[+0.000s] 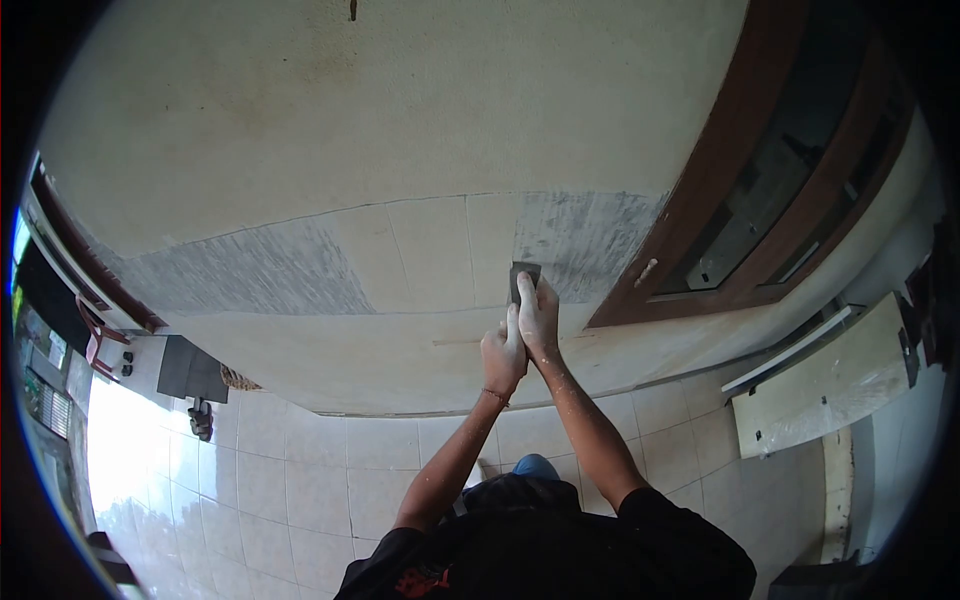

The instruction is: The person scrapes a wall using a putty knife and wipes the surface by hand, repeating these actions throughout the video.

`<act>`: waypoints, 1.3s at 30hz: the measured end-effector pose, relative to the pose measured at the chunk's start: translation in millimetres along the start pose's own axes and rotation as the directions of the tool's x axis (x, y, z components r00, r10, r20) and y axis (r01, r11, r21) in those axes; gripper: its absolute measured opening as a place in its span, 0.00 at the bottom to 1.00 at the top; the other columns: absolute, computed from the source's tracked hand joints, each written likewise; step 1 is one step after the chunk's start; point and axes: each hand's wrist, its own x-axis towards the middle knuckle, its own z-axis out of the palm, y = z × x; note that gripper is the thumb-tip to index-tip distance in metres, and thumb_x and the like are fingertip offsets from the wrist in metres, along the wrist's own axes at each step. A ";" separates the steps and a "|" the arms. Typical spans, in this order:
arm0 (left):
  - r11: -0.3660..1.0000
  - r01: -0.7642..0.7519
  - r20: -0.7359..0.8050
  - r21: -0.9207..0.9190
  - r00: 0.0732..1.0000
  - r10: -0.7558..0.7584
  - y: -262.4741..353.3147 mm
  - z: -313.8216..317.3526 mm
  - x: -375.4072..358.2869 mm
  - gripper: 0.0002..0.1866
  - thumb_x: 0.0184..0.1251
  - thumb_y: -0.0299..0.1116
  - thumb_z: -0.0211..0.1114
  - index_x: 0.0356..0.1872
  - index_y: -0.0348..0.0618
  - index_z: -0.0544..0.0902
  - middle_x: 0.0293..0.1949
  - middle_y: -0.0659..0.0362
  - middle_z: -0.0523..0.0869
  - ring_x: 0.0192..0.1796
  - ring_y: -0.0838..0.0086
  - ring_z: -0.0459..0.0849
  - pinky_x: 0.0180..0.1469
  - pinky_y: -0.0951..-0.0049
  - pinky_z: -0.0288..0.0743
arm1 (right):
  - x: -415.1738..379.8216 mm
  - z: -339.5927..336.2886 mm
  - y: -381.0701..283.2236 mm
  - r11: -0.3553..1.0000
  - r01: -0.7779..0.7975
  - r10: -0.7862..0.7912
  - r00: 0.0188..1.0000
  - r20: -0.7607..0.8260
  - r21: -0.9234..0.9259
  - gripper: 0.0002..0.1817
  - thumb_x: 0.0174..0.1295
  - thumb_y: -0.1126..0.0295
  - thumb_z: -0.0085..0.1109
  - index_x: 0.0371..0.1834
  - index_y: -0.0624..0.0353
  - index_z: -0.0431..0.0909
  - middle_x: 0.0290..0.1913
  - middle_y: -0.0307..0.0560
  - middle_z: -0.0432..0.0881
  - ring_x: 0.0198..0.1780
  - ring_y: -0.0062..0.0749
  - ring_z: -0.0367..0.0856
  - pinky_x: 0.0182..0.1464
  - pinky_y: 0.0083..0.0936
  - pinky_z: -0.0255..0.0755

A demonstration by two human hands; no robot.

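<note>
My right hand [538, 318], dusted with white powder, is closed on a dark grey piece of sandpaper [524, 270] at the wall. The sandpaper lies at the left edge of a grey, streaky patch [590, 240]. Just below and to the left, my left hand [503, 355] is closed against the right hand, thumb pointing up; what its fingers hold, if anything, is hidden. Smooth cream panels [430, 255] with thin dividing lines lie left of the sandpaper. Farther left is another streaky grey patch [260, 270].
A brown-framed window [700, 190] borders the wall on the right. Below it a cream board [820, 385] leans at an angle. Tiled floor [310, 470] runs beneath me. At the left are a grey box [193, 368], shoes [201, 420] and a reddish chair [92, 335].
</note>
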 end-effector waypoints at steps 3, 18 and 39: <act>0.997 -0.025 0.094 -0.078 0.995 0.032 62.7 -0.8 10.2 0.36 0.78 0.53 0.48 0.13 0.33 0.74 0.08 0.60 0.71 0.10 0.77 0.70 0.14 0.69 0.61 | 28.7 4.6 -62.3 0.992 0.126 -0.126 0.990 0.056 0.005 0.20 0.73 0.58 0.51 0.27 0.63 0.71 0.20 0.39 0.68 0.24 0.23 0.66 0.28 0.29 0.64; 0.985 -0.025 0.110 -0.170 0.993 0.044 119.3 2.4 1.2 0.32 0.78 0.55 0.48 0.16 0.42 0.72 0.11 0.65 0.69 0.08 0.81 0.64 0.09 0.75 0.53 | 42.5 6.3 -90.2 0.968 0.213 -0.214 0.977 0.005 -0.134 0.20 0.72 0.59 0.51 0.26 0.64 0.71 0.21 0.42 0.72 0.25 0.25 0.67 0.30 0.32 0.65; 0.996 -0.029 -0.067 0.083 0.997 0.034 10.7 16.4 -8.6 0.36 0.78 0.52 0.48 0.16 0.30 0.77 0.08 0.53 0.74 0.11 0.71 0.76 0.16 0.64 0.68 | 14.7 -15.9 5.5 0.995 0.083 -0.088 0.991 0.098 0.050 0.18 0.73 0.59 0.51 0.28 0.61 0.73 0.23 0.33 0.70 0.27 0.21 0.66 0.30 0.27 0.64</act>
